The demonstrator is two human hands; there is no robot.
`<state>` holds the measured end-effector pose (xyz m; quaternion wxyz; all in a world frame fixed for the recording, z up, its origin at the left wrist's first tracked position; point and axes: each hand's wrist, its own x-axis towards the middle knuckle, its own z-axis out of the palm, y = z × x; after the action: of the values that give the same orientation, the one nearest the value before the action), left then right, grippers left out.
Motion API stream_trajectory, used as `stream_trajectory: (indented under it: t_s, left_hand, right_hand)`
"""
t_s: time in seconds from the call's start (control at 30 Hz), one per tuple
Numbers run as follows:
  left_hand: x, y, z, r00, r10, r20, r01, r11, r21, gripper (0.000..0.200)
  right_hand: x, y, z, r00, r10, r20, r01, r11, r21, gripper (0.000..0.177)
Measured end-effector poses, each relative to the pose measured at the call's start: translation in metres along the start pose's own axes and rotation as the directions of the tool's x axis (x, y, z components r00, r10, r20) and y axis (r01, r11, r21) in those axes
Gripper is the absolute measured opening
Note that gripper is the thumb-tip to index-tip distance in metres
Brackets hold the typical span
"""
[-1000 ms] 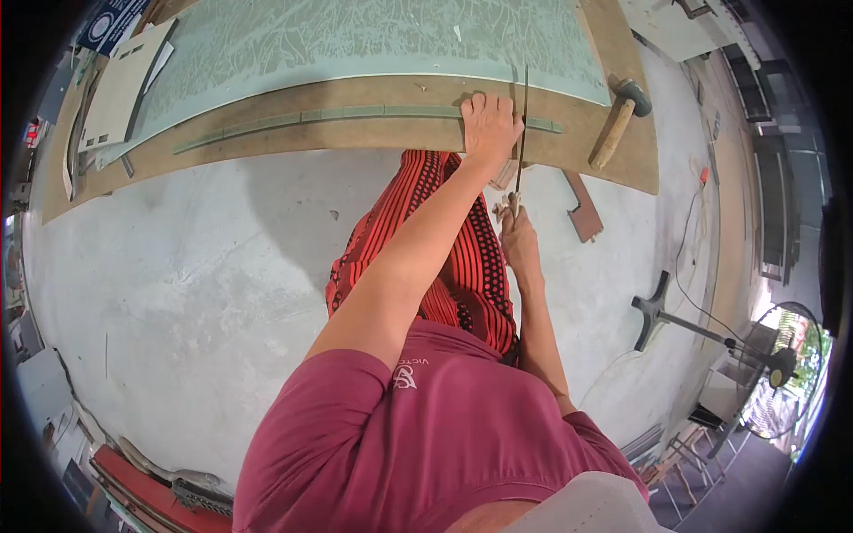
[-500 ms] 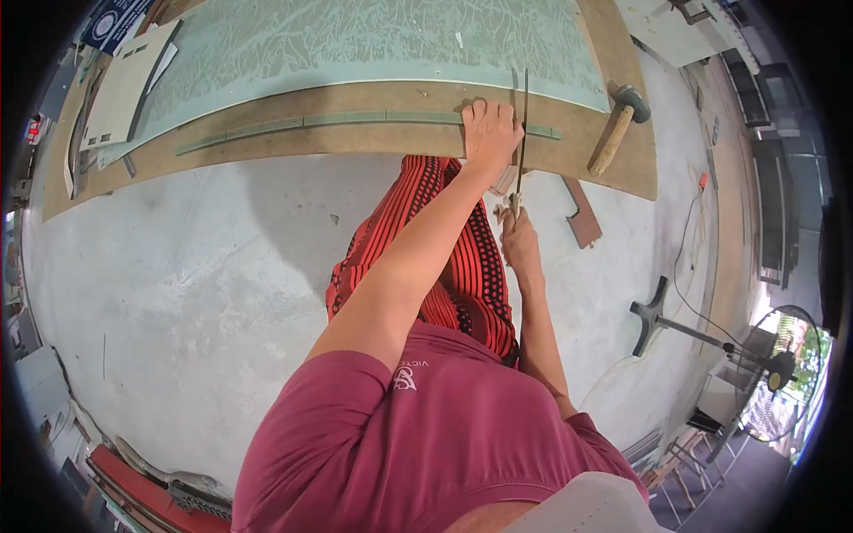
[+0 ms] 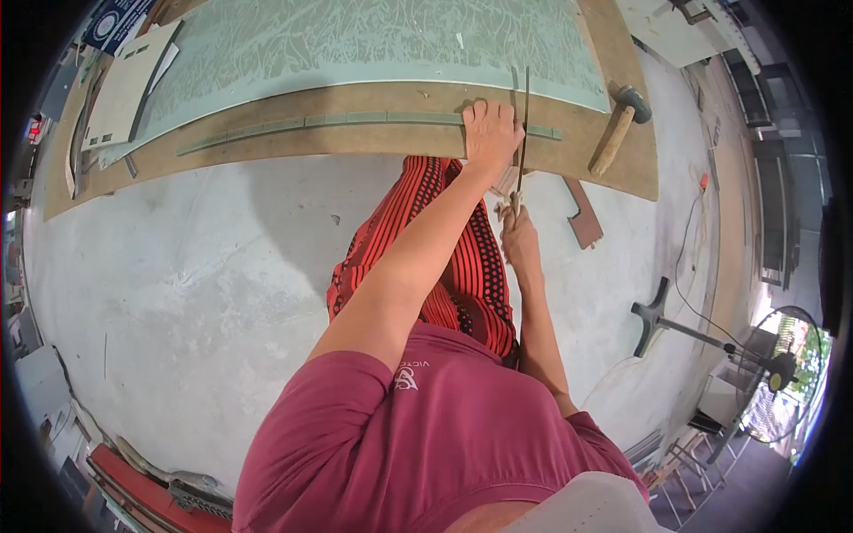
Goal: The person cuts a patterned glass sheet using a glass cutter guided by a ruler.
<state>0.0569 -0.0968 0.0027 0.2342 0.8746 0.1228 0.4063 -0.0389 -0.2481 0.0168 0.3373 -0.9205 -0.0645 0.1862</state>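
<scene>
A long thin green strip (image 3: 346, 117), marked off in segments, lies along the front edge of the brown board (image 3: 267, 144). My left hand (image 3: 490, 135) presses on the strip near its right end, fingers wrapped over it. Just to the right of that hand, a narrow saw (image 3: 525, 115) stands across the strip, seen nearly edge-on. My right hand (image 3: 520, 238) is closed round the saw's handle below the board's edge. Behind the strip lies a large pale green patterned sheet (image 3: 355, 44).
A mallet (image 3: 615, 140) rests on the board at the right. A cream panel with slots (image 3: 133, 84) lies at the left. Below the board's edge is a brown notched piece (image 3: 583, 213). A black fan (image 3: 780, 371) stands at the lower right.
</scene>
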Motion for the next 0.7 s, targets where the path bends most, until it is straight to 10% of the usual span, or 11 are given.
stream_trajectory:
  t_s: [0.7]
  left_hand:
    - [0.002,0.003,0.001,1.0,-0.018,0.021,0.017,0.999,0.041,0.019]
  right_hand:
    - [-0.001,0.011,0.001,1.0,0.011,0.02,-0.012,1.0,0.022,0.037]
